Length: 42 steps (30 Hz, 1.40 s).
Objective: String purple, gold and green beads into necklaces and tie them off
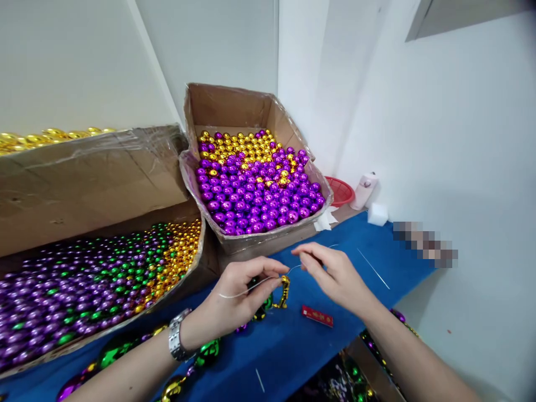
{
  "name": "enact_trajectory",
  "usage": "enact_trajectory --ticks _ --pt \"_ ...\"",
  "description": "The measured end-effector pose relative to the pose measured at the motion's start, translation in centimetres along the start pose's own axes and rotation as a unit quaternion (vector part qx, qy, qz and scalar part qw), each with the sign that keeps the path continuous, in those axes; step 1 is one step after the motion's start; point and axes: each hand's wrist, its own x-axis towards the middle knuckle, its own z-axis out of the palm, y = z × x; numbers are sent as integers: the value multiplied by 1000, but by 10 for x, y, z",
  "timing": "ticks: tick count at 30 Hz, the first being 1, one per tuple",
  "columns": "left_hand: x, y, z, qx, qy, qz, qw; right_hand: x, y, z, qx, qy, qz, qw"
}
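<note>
My left hand (247, 287), with a metal-banded watch (178, 335) at the wrist, pinches a thin white string (295, 267) between thumb and fingertips. One length of the string trails back across this hand. My right hand (330, 273) has its thumb and fingers closed on the string a short way to the right. Just below my left fingertips hangs a short run of small gold beads (285, 291). Behind and under my left arm lies a garland of large green, purple and gold balls (118, 352), partly hidden by the arm.
Two cardboard boxes hold loose beads: a purple-and-gold one (256, 241) behind, a long one (202, 265) at left. On the blue cloth (288, 349) lie a red packet (317, 316) and a thin needle-like piece (373, 269). A red basket (341, 191) stands by the wall.
</note>
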Motion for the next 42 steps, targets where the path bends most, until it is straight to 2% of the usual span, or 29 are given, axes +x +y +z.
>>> enact_trajectory --ticks 1,3,6,8,10,13,15,19,21,23,25,27,30,33,36,39,42 --pt "0 1 -1 21 -7 30 999 6 6 1 68 -11 24 997" --pt "1 2 -2 60 -20 83 995 13 18 10 152 -91 47 983" --pt "2 -1 -2 103 -22 152 983 12 31 31 217 -190 64 955" --pt "0 -5 -2 115 -8 171 978 7 35 40 249 -213 74 942" --pt "-3 -9 -1 116 12 161 980 3 33 42 261 -200 82 941" --pt "-8 -17 0 128 43 125 983 -1 27 38 251 -136 88 954" --pt "-11 -26 0 156 48 133 978 -2 22 36 237 -108 91 961" --pt "-16 -42 -4 232 42 173 956 -4 17 34 216 -105 95 966" --pt "-20 -43 -9 262 53 147 952 -5 18 33 204 -96 92 970" --pt "-23 -39 -15 256 52 78 962 -5 22 31 188 -85 89 974" --pt "-26 -32 -18 191 37 -32 980 -6 27 29 169 -80 90 978" --pt "-28 -24 -19 63 40 -138 988 -6 32 30 154 -78 94 980" --pt "-28 -15 -15 -166 96 -218 957 -6 37 36 143 -71 99 982" --pt "-27 -11 -8 -336 114 -255 900 -7 36 43 143 -73 99 982" --pt "-25 -11 -3 -441 112 -254 853 -8 35 46 166 -83 94 978" --pt "-23 -15 -2 -485 113 -221 839 -8 34 44 218 -63 91 970" --pt "-21 -19 -2 -478 91 -208 848 -5 30 39 303 -12 93 948"
